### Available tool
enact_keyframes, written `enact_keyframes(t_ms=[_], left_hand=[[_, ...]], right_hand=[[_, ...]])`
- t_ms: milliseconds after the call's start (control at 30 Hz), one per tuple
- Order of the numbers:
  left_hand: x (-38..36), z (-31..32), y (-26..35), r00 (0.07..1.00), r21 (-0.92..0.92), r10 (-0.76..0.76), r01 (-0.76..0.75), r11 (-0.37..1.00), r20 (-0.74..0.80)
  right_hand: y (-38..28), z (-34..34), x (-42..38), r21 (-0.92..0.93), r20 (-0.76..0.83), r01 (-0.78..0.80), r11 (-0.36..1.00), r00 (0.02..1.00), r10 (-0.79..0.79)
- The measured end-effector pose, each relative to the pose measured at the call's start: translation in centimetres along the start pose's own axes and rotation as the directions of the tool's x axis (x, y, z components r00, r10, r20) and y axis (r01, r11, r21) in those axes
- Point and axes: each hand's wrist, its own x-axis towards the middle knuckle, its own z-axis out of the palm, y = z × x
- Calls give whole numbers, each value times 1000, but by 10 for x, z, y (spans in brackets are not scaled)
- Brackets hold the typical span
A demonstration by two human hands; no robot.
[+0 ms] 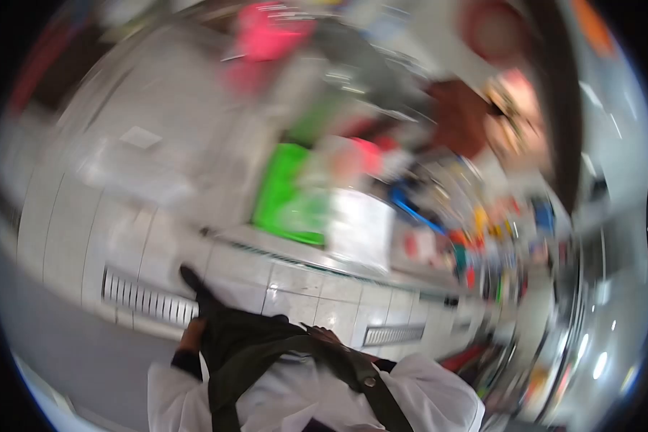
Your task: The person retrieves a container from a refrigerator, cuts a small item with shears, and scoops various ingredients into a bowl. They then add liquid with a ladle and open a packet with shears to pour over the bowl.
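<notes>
My left hand [192, 335] hangs low beside the dark apron [248, 335], near my leg, below a dark sleeve cuff. Its fingers are hidden from this view. At the front of the apron, by waist height, is my right hand [325, 334], with only its back and part of the fingers showing. That hand is small and smeared by motion, and I cannot tell what it holds, if anything. A dark shoe [189, 276] shows ahead on the tiled floor.
Ahead stands a counter with a bright green crate [270, 198], a white sheet-like thing [360, 229] and a blurred pink item [270, 32]. Colourful goods [493, 230] crowd the right. Drain grates [147, 297] are set into the floor tiles. Much of the view is blurred.
</notes>
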Motion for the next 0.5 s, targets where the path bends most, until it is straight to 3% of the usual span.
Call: enact_keyframes(t_ms=[33,100,167,233,267,333,367,433,467,500], left_hand=[[2,-6,-7,981,11,-97,97,995,169],[28,-26,40,897,146,-322,290,946,303],[59,-25,97,859,304,-371,270,914,352],[93,-6,156,843,454,-355,152,878,404],[106,7,179,827,510,-338,73,857,449],[131,39,237,796,596,-299,-95,797,526],[141,58,262,770,635,-273,-212,743,577],[178,105,311,693,666,-188,-526,529,696],[197,128,339,705,660,-100,-593,460,702],[212,150,373,765,647,41,-571,506,643]], right_hand=[[23,13,-31,-19,-49,-71,997,996,70],[80,71,-78,13,-279,-245,969,930,239],[126,135,-113,216,-263,-426,879,841,472],[148,199,-141,323,-247,-593,738,699,670],[155,228,-150,443,-150,-647,621,629,763],[179,278,-170,617,-64,-655,436,510,858],[186,297,-181,654,30,-675,341,473,881],[199,292,-195,707,227,-705,57,303,926],[213,288,-199,708,318,-702,-76,221,922],[229,280,-210,768,228,-641,7,283,932]])
